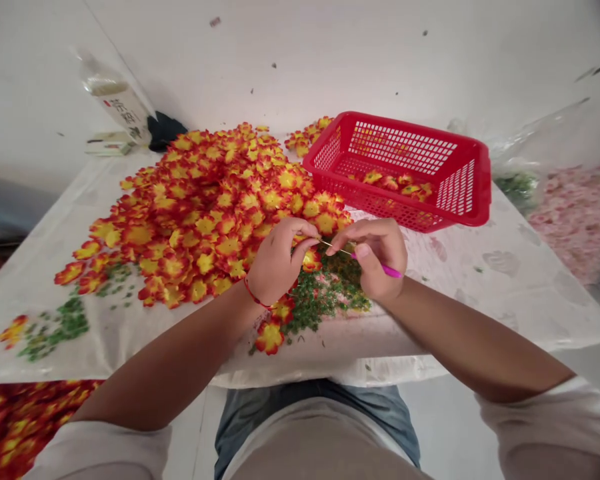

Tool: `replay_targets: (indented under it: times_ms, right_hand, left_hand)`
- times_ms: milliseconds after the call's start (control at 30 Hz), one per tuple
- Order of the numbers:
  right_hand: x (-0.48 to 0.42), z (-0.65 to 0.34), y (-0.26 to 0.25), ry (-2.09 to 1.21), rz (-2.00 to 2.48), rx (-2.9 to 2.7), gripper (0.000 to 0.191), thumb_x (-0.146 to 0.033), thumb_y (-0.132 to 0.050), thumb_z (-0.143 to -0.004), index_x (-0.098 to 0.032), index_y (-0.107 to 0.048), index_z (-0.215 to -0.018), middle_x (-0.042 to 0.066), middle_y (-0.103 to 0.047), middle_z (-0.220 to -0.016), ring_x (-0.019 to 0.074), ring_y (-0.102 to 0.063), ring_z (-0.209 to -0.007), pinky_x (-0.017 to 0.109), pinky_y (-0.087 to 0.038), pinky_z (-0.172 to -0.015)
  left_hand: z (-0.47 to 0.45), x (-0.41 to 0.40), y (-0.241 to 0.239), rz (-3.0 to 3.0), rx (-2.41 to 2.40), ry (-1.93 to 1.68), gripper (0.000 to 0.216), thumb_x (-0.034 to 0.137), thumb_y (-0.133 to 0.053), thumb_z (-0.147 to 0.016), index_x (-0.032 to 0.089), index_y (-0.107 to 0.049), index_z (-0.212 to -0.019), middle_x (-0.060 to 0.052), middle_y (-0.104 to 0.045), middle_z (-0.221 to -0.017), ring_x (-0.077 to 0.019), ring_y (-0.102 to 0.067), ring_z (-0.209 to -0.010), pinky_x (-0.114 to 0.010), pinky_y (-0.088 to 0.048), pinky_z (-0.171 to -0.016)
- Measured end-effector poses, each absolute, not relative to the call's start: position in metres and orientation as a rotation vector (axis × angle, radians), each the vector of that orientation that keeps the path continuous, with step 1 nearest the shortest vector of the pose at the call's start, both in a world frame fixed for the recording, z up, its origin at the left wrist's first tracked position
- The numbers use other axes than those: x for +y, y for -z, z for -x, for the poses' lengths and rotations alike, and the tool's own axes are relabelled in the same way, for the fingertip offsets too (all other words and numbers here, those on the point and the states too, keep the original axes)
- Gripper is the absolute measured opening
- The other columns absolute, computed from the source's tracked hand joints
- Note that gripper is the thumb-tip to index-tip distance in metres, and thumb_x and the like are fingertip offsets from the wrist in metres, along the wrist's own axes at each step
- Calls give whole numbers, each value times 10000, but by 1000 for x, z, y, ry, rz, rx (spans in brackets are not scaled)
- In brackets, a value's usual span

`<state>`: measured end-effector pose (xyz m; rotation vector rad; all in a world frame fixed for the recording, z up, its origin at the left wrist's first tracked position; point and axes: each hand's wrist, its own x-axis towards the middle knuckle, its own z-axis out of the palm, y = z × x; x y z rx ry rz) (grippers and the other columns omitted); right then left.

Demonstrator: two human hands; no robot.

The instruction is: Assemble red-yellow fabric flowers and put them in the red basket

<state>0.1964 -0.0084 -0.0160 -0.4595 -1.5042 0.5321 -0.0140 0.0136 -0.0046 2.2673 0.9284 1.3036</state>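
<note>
My left hand (pixel 279 260) is closed, pinching a red-and-yellow fabric flower (pixel 310 259) over the table's front edge. My right hand (pixel 375 257) is closed on a thin tool with a pink handle (pixel 391 271); its metal tip points left at the flower between the two hands. A large pile of the same flowers (pixel 205 213) lies just behind and left of my left hand. Small green pieces (pixel 325 297) lie scattered under both hands.
A red mesh basket (pixel 473 193) holding a few flowers stands at the back right. A plastic bottle (pixel 117 100) and a dark object (pixel 164 130) sit at the back left. Pink flowers (pixel 577 217) lie at right, more red-yellow flowers (pixel 15 420) below the table at left.
</note>
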Motion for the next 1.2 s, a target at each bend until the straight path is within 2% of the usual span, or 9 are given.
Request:
replay_targets:
  times_ms: [500, 800, 1000, 1133, 1200]
  right_hand:
    - [-6, -200, 10, -631, 530, -1515, 63, -331, -712, -1141, -287, -694, -1182, 4, -790, -906, 184, -820, -767, 352, -698, -732]
    - [-4, -200, 11, -674, 562, -1500, 70, -354, -719, -1145, -295, -683, -1152, -27, -734, -847, 166, -785, -729, 323, -649, -698]
    - [2, -200, 13, -732, 665, -1539, 165, -448, -747, -1126, -297, -682, -1121, -12, -724, -883, 172, -742, -730, 325, -603, -662]
    - [0, -201, 8, -688, 703, -1602, 265, -426, -710, -1152, -260, -738, -948, 2, -759, -854, 167, -751, -774, 321, -598, -726]
    - [-3, -201, 6, -658, 712, -1561, 269, -408, -696, -1162, -255, -750, -947, 2, -779, -875, 162, -774, -792, 320, -619, -754]
  left_hand:
    - [15, 19, 3, -2477, 1008, -1218, 66, 227, -693, -1140, 246, -656, -1191, -52, -802, -1136, -226, -800, -1058, -362, -651, -997]
    - [17, 23, 5, -2528, 934, -1207, 92, 188, -681, -1132, 227, -663, -1214, -56, -796, -1144, -228, -792, -1071, -362, -631, -1015]
    - [15, 23, 4, -2528, 869, -1180, 108, 226, -697, -1136, 234, -651, -1234, -60, -789, -1160, -231, -782, -1077, -363, -621, -1011]
    - [14, 22, 3, -2487, 891, -1221, 164, 336, -750, -1129, 239, -634, -1194, -51, -773, -1111, -228, -775, -1046, -362, -619, -989]
    - [14, 22, 2, -2451, 922, -1273, 209, 353, -774, -1111, 243, -620, -1200, -51, -763, -1123, -231, -766, -1063, -371, -616, -995]
